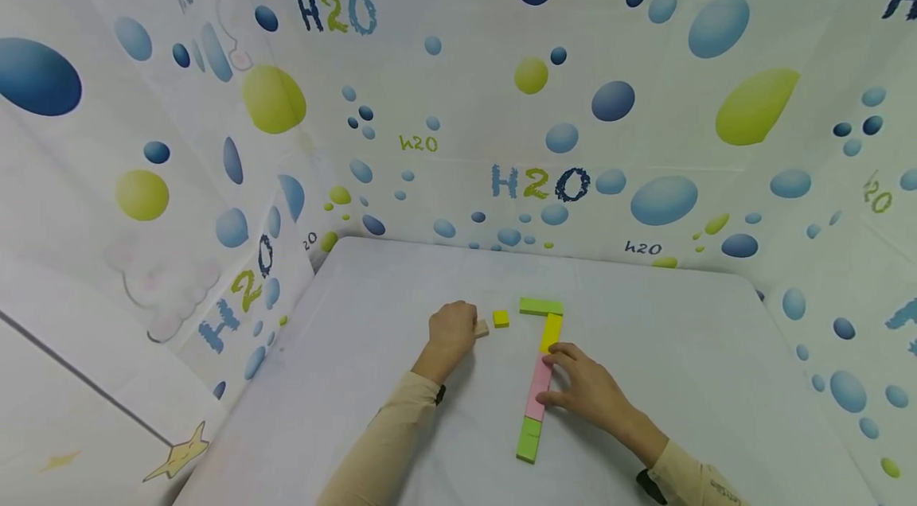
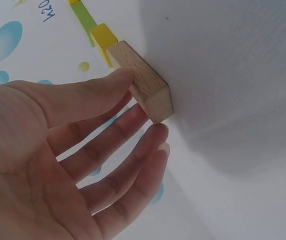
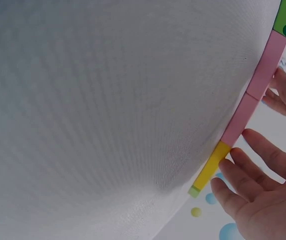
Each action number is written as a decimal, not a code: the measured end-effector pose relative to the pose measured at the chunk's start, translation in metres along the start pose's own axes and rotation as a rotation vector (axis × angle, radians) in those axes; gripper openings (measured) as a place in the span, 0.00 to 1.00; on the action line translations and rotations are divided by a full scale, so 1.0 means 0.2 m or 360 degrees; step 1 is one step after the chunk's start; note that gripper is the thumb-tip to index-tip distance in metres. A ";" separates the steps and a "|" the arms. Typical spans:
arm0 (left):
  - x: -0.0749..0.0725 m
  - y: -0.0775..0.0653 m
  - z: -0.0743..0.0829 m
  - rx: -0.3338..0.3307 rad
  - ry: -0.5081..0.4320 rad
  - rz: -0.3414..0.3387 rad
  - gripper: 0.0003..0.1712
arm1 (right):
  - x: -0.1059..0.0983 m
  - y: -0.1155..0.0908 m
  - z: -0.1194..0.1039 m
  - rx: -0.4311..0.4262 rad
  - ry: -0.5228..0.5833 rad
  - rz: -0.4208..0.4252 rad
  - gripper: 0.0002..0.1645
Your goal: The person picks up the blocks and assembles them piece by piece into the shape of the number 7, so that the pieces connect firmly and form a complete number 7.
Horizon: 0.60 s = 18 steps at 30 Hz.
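Observation:
My left hand [image 1: 453, 331] pinches a plain wooden block [image 2: 140, 75] between thumb and fingers, low over the white tabletop. Just right of it lies a small yellow block [image 1: 501, 319]. A straight row of blocks runs away from me: a green block [image 1: 528, 440] at the near end, two pink blocks [image 3: 255, 90], then a yellow block [image 1: 552, 327]. Across the row's far end lies another green block [image 1: 540, 306], sticking out to the left. My right hand [image 1: 591, 388] touches the row's right side, its fingers spread along the pink and yellow blocks.
The white tabletop [image 1: 666, 355] carries the blocks. Behind it and along both sides hangs a white sheet [image 1: 473, 76] printed with blue and green drops and H2O lettering.

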State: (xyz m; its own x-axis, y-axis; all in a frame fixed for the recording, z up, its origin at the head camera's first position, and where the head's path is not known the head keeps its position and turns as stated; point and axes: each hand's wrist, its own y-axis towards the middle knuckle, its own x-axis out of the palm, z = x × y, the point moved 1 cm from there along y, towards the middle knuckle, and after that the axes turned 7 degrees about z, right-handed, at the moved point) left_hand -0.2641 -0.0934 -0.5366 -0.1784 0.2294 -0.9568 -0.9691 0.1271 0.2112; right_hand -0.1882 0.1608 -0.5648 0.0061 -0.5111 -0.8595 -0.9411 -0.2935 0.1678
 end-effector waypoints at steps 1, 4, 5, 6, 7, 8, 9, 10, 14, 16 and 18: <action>0.00 0.00 0.00 -0.0003 0.0007 -0.0001 0.02 | 0.00 0.00 0.00 0.0001 -0.0003 -0.0001 0.44; 0.01 0.02 -0.01 -0.0015 -0.0001 0.0006 0.01 | 0.00 0.00 0.00 -0.0003 -0.0010 0.0002 0.44; 0.01 0.02 -0.01 -0.0019 -0.0005 0.0011 0.01 | 0.00 0.00 0.00 -0.0004 -0.0009 0.0003 0.43; 0.01 0.02 -0.01 -0.0022 -0.0011 0.0017 0.01 | 0.00 -0.01 0.00 -0.0006 -0.0010 0.0006 0.43; 0.02 0.03 -0.01 -0.0024 -0.0014 0.0025 0.02 | 0.00 -0.01 0.00 -0.0007 -0.0012 0.0008 0.43; 0.02 0.03 -0.02 -0.0024 -0.0017 0.0039 0.02 | 0.00 -0.01 0.00 -0.0009 -0.0013 0.0010 0.43; 0.02 0.03 -0.02 -0.0024 -0.0017 0.0048 0.02 | 0.00 -0.01 0.00 -0.0011 -0.0017 0.0010 0.43; 0.03 0.04 -0.02 -0.0022 -0.0014 0.0063 0.02 | 0.00 -0.01 0.00 -0.0011 -0.0017 0.0007 0.43; 0.03 0.05 -0.03 -0.0030 -0.0022 0.0080 0.03 | 0.00 0.00 -0.01 -0.0010 -0.0015 0.0000 0.43; 0.02 0.06 -0.03 -0.0038 -0.0029 0.0079 0.02 | 0.00 0.00 -0.01 -0.0006 -0.0013 -0.0002 0.43; 0.02 0.06 -0.03 -0.0046 -0.0034 0.0072 0.02 | 0.00 0.00 -0.01 0.0002 -0.0015 -0.0004 0.43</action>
State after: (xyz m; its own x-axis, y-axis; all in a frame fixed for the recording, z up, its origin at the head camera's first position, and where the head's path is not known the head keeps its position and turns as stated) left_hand -0.2781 -0.0970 -0.5397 -0.2187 0.2547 -0.9419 -0.9648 0.0880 0.2478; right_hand -0.1867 0.1596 -0.5631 0.0056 -0.5027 -0.8644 -0.9415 -0.2939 0.1649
